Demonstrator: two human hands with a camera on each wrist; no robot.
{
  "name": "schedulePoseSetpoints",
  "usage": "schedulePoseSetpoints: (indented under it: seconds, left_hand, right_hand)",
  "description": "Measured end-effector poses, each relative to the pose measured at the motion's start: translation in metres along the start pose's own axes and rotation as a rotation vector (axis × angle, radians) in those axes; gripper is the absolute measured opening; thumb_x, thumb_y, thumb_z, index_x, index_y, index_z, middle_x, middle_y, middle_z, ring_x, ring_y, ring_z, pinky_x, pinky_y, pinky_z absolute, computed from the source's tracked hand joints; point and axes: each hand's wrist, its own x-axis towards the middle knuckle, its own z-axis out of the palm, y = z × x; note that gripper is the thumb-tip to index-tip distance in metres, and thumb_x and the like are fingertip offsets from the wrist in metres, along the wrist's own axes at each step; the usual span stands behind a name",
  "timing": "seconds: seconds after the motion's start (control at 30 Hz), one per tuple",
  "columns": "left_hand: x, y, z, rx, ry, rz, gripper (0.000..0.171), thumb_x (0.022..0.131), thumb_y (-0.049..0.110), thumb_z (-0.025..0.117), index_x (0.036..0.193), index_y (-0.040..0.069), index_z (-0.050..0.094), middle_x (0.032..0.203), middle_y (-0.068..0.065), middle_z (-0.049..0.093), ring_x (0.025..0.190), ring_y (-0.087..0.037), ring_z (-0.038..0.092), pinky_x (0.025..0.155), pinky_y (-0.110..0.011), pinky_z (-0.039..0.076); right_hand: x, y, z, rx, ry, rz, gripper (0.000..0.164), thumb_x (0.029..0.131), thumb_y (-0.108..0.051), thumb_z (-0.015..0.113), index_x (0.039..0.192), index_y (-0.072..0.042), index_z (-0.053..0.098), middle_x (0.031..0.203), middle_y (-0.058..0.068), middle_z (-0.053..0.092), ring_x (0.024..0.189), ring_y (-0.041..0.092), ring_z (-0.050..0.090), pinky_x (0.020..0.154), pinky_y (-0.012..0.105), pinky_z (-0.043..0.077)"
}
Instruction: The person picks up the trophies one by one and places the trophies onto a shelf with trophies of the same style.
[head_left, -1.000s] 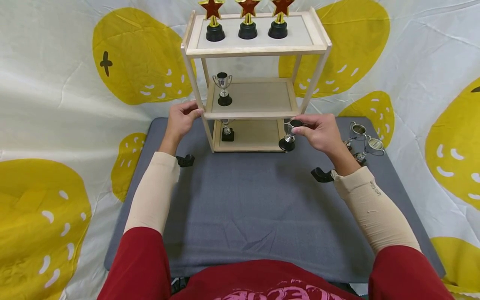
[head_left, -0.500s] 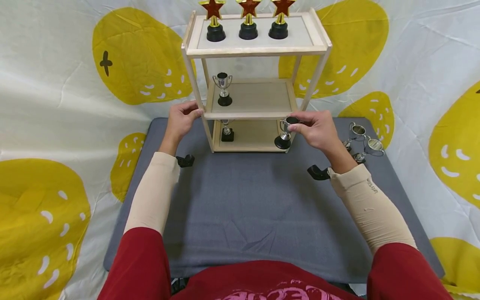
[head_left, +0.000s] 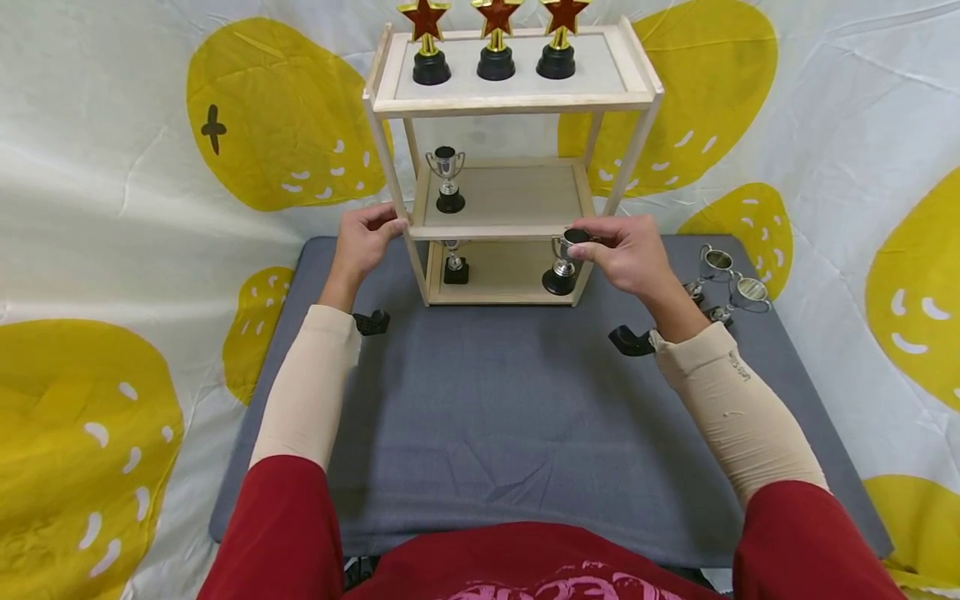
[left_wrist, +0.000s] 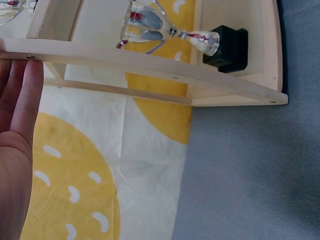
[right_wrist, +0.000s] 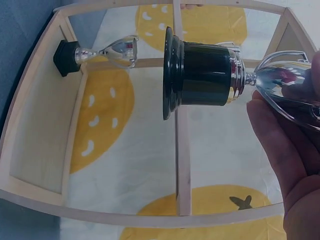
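Observation:
My right hand (head_left: 626,254) pinches a small silver trophy cup (head_left: 560,275) by its cup, thumb in front. The trophy is upright, its round black base in front of the lower shelf's right end. In the right wrist view the trophy's base (right_wrist: 205,75) faces the lower shelf panel (right_wrist: 37,120). My left hand (head_left: 366,242) grips the left front post of the wooden shelf rack (head_left: 510,232) at middle-shelf height. A silver trophy with a square black base (head_left: 455,268) stands at the lower shelf's left. Another silver trophy (head_left: 448,187) stands at the middle shelf's left.
Three star trophies (head_left: 496,62) stand on the top shelf. Two silver cups (head_left: 735,275) lie on the right side of the grey table (head_left: 480,400), near its edge. Patterned yellow-and-white cloth (head_left: 285,108) hangs behind the rack.
My right hand has carried the trophy left and slightly up, from beside the right front post to in front of the lower shelf's right end. The left hand stays on the post.

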Motion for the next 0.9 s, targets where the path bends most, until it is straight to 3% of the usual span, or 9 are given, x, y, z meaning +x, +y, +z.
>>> schedulePoseSetpoints:
  seconds: [0.3,0.5,0.57,0.77,0.9]
  left_hand:
    - [-0.001,0.001,0.000,0.021,0.003,0.004,0.030,0.090,0.005,0.070,0.120,-0.001,0.070,0.108,-0.017,0.074,0.090,-0.004,0.068,0.088,-0.025,0.059]
    - [-0.001,0.002,0.000,0.014,0.000,0.000,0.030,0.090,0.005,0.069,0.120,0.000,0.070,0.110,-0.020,0.073,0.090,-0.005,0.068,0.089,-0.025,0.059]
    - [-0.001,0.002,0.000,0.014,-0.001,0.000,0.030,0.090,0.005,0.069,0.120,0.000,0.070,0.110,-0.020,0.073,0.090,-0.004,0.068,0.089,-0.025,0.059]
    - [-0.001,0.002,0.000,0.021,0.000,0.000,0.030,0.090,0.005,0.069,0.120,-0.001,0.070,0.111,-0.022,0.072,0.089,-0.003,0.068,0.089,-0.025,0.059]
    - [-0.001,0.002,0.000,0.028,0.002,-0.001,0.030,0.090,0.006,0.070,0.119,0.000,0.071,0.105,-0.012,0.075,0.089,-0.003,0.067,0.090,-0.026,0.059]
  right_hand:
    - [0.005,-0.004,0.002,0.021,-0.006,0.007,0.026,0.078,-0.001,0.081,0.103,0.004,0.076,0.091,0.020,0.075,0.060,-0.004,0.056,0.049,0.012,0.043]
    - [0.009,-0.005,0.004,0.046,-0.001,-0.008,0.027,0.076,-0.001,0.083,0.101,0.003,0.077,0.081,-0.020,0.071,0.056,-0.004,0.052,0.048,0.013,0.040]
    - [0.010,-0.006,0.005,0.053,-0.002,-0.021,0.026,0.075,-0.001,0.083,0.101,0.003,0.077,0.080,-0.025,0.068,0.055,-0.003,0.051,0.047,0.013,0.038]
    - [0.013,-0.011,0.006,0.034,-0.001,-0.040,0.026,0.075,-0.001,0.083,0.100,0.003,0.077,0.083,0.003,0.075,0.056,-0.004,0.053,0.048,0.012,0.041]
    - [0.015,-0.013,0.007,0.045,-0.007,-0.045,0.025,0.076,0.000,0.082,0.100,0.003,0.077,0.087,0.018,0.074,0.057,-0.003,0.054,0.048,0.012,0.041]
